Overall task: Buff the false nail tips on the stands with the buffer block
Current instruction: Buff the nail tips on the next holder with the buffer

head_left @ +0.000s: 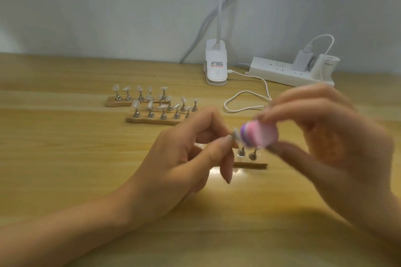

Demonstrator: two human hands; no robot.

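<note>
My right hand [329,136], blurred by motion, grips a pink and purple buffer block [259,134] between fingers and thumb. Its purple end touches a small clear nail tip [235,133] that my left hand [191,154] pinches on its metal holder above the table. Below them lies a wooden stand [253,165] with two metal holders [247,153] showing, partly hidden by my left fingers. Farther back, two more wooden stands [152,119] [117,103] carry several nail tips on metal holders.
A white clip lamp base [216,65] stands at the back of the wooden table [65,147]. To its right lies a white power strip [290,71] with a plugged charger, and a white cable [245,102] loops toward my right hand.
</note>
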